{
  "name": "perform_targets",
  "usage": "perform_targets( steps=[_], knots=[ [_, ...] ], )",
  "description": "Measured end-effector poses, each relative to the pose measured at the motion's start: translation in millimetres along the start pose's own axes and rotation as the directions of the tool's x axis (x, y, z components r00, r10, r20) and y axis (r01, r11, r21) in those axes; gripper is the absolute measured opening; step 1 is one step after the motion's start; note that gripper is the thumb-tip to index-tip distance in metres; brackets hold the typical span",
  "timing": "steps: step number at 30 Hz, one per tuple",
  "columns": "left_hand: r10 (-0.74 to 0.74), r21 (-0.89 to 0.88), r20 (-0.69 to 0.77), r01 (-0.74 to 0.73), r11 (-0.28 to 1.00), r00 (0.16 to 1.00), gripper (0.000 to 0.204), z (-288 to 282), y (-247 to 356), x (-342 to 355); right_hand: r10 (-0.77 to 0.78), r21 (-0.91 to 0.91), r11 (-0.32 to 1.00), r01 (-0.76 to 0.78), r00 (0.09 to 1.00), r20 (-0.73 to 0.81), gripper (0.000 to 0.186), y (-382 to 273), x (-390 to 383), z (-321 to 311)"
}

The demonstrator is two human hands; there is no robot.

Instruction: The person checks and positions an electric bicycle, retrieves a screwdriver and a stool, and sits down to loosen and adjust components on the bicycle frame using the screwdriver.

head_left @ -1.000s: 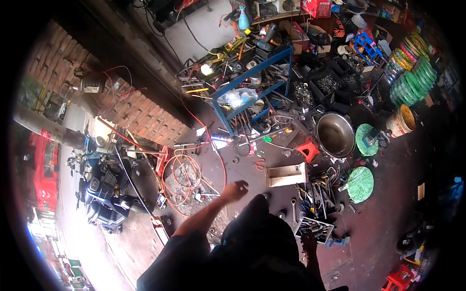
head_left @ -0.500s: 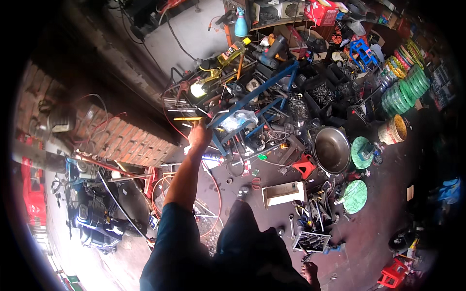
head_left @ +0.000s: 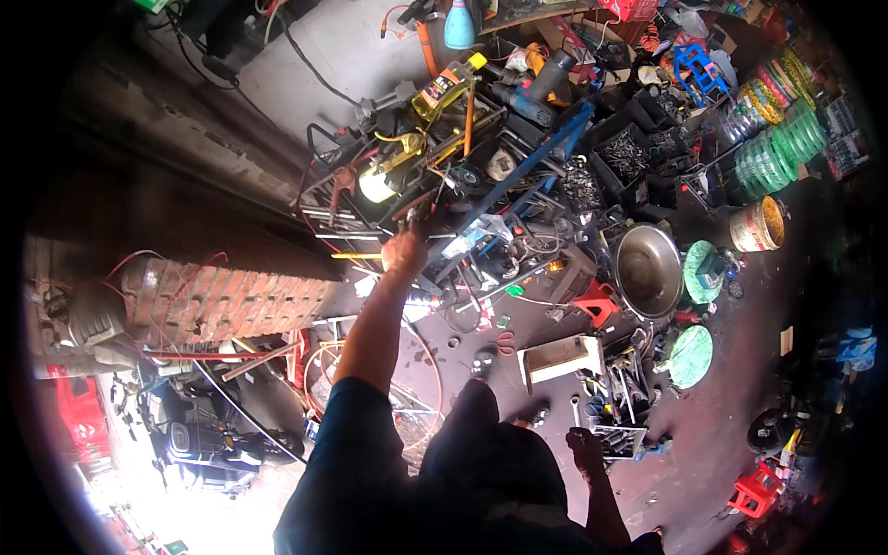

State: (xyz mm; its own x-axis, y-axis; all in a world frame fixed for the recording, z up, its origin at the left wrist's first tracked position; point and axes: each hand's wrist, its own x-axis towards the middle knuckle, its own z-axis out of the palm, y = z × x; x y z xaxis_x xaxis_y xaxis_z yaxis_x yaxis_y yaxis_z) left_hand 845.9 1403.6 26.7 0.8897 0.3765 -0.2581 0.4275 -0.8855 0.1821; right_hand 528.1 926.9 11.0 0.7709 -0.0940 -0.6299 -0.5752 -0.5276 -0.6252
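Note:
My left hand [head_left: 404, 252] is stretched over a blue metal rack [head_left: 541, 153] piled with tools. Its fingers are bent and close on something dark among the tools that I cannot make out. Beside that wrist lies a thin yellow stick [head_left: 356, 256]. A yellow-green spray gun [head_left: 379, 183] and a yellow-capped bottle [head_left: 444, 88] stand just beyond the fingers. Lower right, my right hand [head_left: 585, 453] is in deep shadow near a tray of sockets and tools [head_left: 622, 442]; how its fingers sit is too dark to read. A combination wrench [head_left: 575, 412] lies just above it.
A steel basin [head_left: 647, 273], a red stool [head_left: 597, 302] and a whitish open box [head_left: 560, 359] are on the floor. Bins of small hardware [head_left: 622, 155] lie farther right. A brick wall [head_left: 240, 301] borders the left, and a red hose [head_left: 438, 379] curls near my feet.
My left hand has moved farther in over the rack, to the right of the yellow stick. The right hand has come up beside the tool tray. The view has shifted somewhat.

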Motion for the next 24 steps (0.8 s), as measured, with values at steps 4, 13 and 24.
perform_targets(
  steps=[4, 13, 24],
  knots=[
    [-0.045, -0.042, -0.111, 0.041, 0.998, 0.993, 0.038, -7, -21, -15, 0.001, -0.044, 0.999, -0.001, 1.000, -0.001, 0.037, -37, 11, 1],
    [-0.080, -0.919, 0.126, 0.146, 0.367, 0.989, 0.036, -48, -71, -132, -0.561, -0.274, 0.748, 0.604, 0.797, 0.225, 0.026, -110, 30, 12],
    [0.441, -0.869, 0.406, 0.487, -0.084, 0.800, 0.040, -53, -11, -208, -0.325, 0.766, 0.601, 0.229, 0.945, -0.027, 0.037, -286, 60, 20]
  ],
)
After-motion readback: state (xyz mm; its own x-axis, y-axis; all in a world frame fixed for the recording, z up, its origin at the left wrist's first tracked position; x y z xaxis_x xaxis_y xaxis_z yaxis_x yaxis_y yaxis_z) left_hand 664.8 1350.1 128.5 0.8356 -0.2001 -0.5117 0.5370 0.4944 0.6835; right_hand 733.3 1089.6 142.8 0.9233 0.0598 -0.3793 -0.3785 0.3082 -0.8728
